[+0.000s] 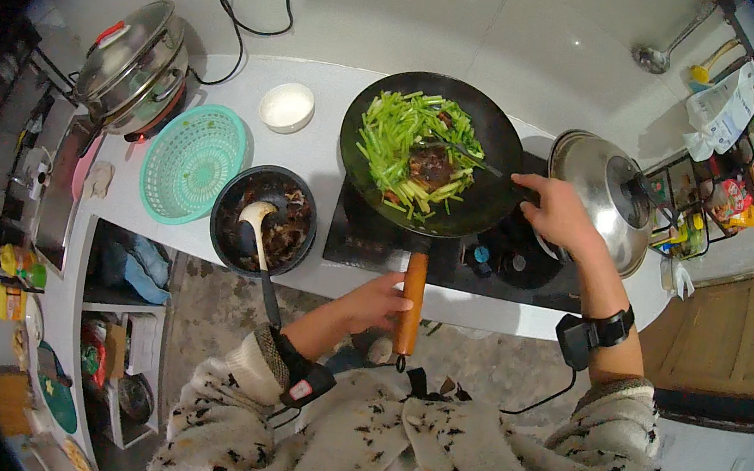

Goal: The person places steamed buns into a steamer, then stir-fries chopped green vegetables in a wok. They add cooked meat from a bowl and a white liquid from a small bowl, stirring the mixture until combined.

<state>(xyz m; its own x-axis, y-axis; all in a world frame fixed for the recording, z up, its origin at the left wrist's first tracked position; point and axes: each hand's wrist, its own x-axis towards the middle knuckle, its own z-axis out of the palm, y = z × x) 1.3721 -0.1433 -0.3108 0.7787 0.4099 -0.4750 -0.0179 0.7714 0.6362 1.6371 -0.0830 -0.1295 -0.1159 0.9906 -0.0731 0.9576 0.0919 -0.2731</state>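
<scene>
A black wok point(495, 210) sits over the stove point(375, 253), holding cut green vegetable stalks point(388, 135) around a patch of dark brown sauce with pieces in it point(432, 168). My left hand point(373, 301) is at the wok's wooden handle point(414, 295), its thumb on the near side and its other fingers partly hidden behind. My right hand point(554, 210) grips the dark handle of a cooking spatula point(489, 167) at the wok's right rim. The spatula's shaft reaches into the food; its blade is mostly covered by the stalks.
Left of the wok stand a dark pot point(220, 238) with a ladle point(257, 215), a turquoise plastic basket point(154, 172) and a white bowl point(287, 108). A lidded steamer pot point(135, 65) is at far left. A domed steel lid point(603, 205) and a condiment rack point(702, 196) are at right.
</scene>
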